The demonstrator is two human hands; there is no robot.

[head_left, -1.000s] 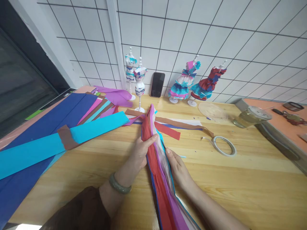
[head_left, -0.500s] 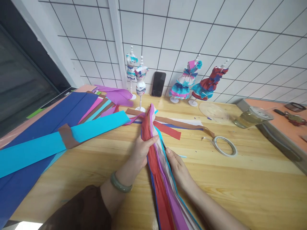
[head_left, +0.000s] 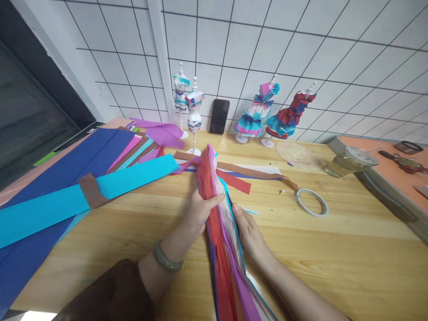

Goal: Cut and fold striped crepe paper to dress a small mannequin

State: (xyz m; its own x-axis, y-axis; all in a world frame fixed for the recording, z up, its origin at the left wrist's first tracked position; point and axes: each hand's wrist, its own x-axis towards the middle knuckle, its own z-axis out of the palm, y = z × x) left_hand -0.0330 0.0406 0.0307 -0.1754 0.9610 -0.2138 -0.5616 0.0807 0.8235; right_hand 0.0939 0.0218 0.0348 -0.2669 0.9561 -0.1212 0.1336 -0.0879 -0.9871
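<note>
L hand [head_left: 197,211]: as my thumb lies across the front, the fingers wrap behind, closed firmly on the strip bundle [head_left: 219,254].
R hand [head_left: 249,229]: fingers curled, mostly closed, at the bundle's turq. edge; dark sliver by the tips, can't tell what's pinched.
Strip bundle: above the table [head_left: 334,258], btwn my hands, running down past bottom of view; red, purple, white, turq., blue edging.
Tape roll [head_left: 316,214]: flat on table, R of bundle, brown strip end at its rim.
Turq. strip [head_left: 137,178]: L side, brown band [head_left: 92,191] across it, over blue sheets [head_left: 76,160].
By wall: bare-ish dress forms [head_left: 194,118] L, dressed ones [head_left: 252,113] R, phone [head_left: 220,117] btwn.
</note>
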